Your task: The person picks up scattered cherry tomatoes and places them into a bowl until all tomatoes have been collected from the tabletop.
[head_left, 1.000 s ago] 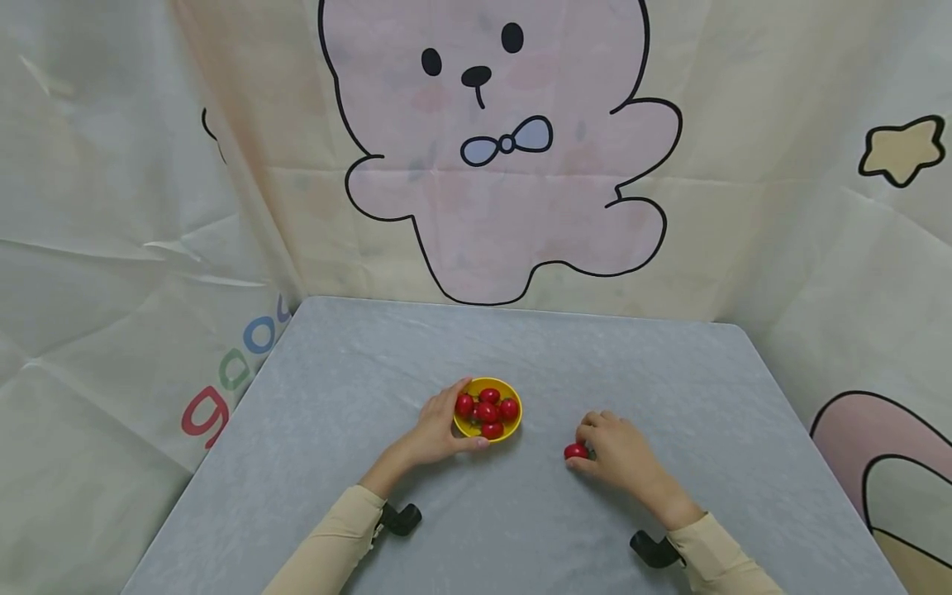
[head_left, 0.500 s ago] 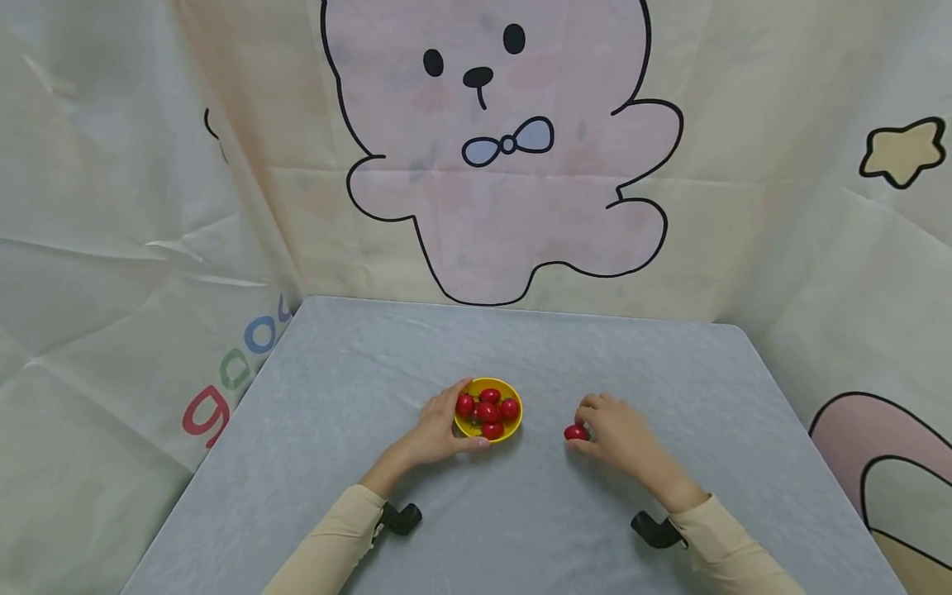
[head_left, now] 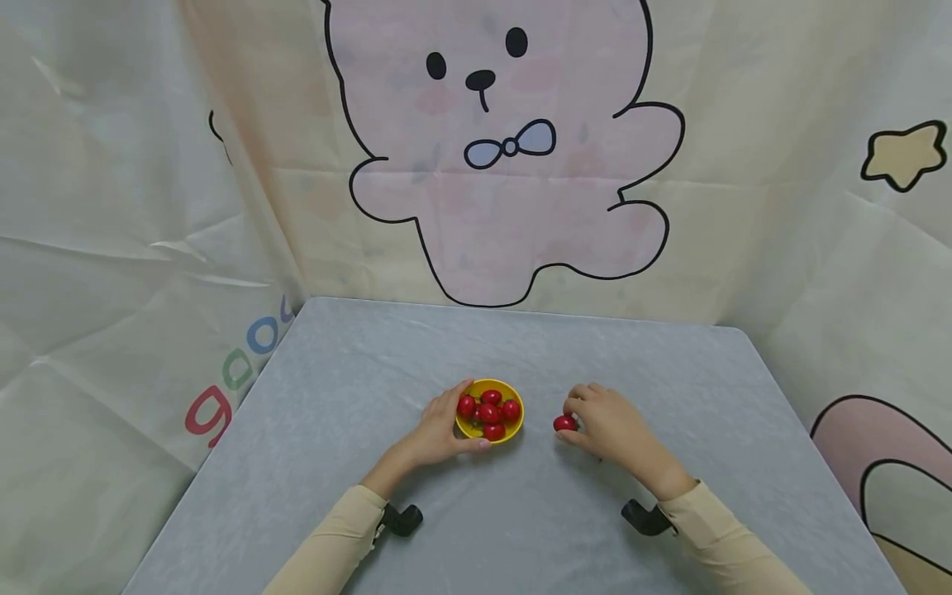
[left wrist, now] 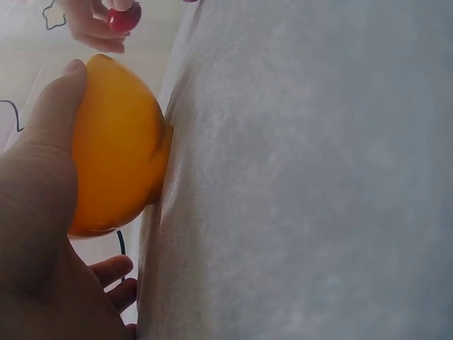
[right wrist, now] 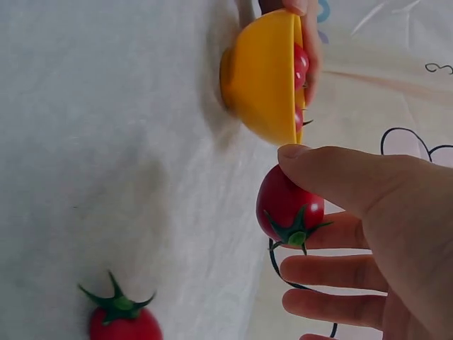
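My left hand (head_left: 435, 430) grips the yellow bowl (left wrist: 117, 149) at its left side, thumb near the front and fingers at the back. Several red cherry tomatoes (head_left: 487, 412) lie inside the bowl, which stands upright. To the bowl's right, my right hand (head_left: 611, 426) pinches one cherry tomato (right wrist: 287, 202) between thumb and fingers, raised off the table, its green stem end towards the wrist camera. Another cherry tomato (right wrist: 126, 327) lies on the table in the right wrist view; in the head view my right hand hides nearly all of it.
A grey-blue cloth covers the table (head_left: 372, 347). Behind it hangs a curtain (head_left: 744, 207) with a cartoon bear, and more printed fabric stands at both sides. A black wrist camera (head_left: 645, 519) sits at my right wrist, another black camera (head_left: 402, 521) at my left.
My right hand has lifted the cherry tomato and carried it away from me and slightly left, towards the bowl. The left hand and the bowl have stayed in place.
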`<action>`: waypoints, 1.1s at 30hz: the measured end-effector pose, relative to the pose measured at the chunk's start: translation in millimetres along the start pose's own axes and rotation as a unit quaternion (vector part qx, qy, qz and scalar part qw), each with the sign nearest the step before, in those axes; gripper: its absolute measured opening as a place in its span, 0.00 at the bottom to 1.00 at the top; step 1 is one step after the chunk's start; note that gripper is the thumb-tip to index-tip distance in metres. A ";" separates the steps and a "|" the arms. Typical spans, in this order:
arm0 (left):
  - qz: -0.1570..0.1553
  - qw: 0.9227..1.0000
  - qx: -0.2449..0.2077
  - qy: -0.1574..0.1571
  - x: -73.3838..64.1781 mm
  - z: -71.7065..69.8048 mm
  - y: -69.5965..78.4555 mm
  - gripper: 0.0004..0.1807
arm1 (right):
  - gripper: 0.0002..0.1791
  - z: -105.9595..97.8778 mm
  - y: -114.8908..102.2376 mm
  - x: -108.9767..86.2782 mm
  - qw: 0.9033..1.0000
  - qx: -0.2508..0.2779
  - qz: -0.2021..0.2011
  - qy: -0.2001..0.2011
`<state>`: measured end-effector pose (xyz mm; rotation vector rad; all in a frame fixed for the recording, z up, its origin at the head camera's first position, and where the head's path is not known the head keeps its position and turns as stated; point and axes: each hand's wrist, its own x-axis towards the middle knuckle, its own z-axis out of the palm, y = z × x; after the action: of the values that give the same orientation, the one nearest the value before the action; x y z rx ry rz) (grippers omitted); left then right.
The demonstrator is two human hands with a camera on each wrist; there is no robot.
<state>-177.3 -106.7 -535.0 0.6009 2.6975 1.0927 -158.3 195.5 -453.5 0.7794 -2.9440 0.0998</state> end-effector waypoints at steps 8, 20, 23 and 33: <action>-0.001 1.000 0.002 0.002 0.0 -0.4 -0.7 0.61 | 0.17 -8.0 -8.1 15.3 1.000 -0.002 -0.009 0.005; -0.002 1.000 -0.002 -0.002 0.2 0.3 -0.3 0.62 | 0.19 -17.2 -31.8 32.9 0.999 -0.012 -0.039 0.006; -0.003 1.000 -0.005 0.000 -0.1 -0.1 0.0 0.61 | 0.21 -16.0 -39.6 40.1 0.999 -0.012 -0.043 0.002; -0.001 1.000 -0.002 -0.003 0.1 -0.7 1.8 0.61 | 0.22 -16.6 -59.6 52.0 0.998 0.011 -0.065 0.007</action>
<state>-177.0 -105.9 -533.3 0.6007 2.6889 1.0949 -172.4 119.8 -429.0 0.9657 -2.8754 0.1263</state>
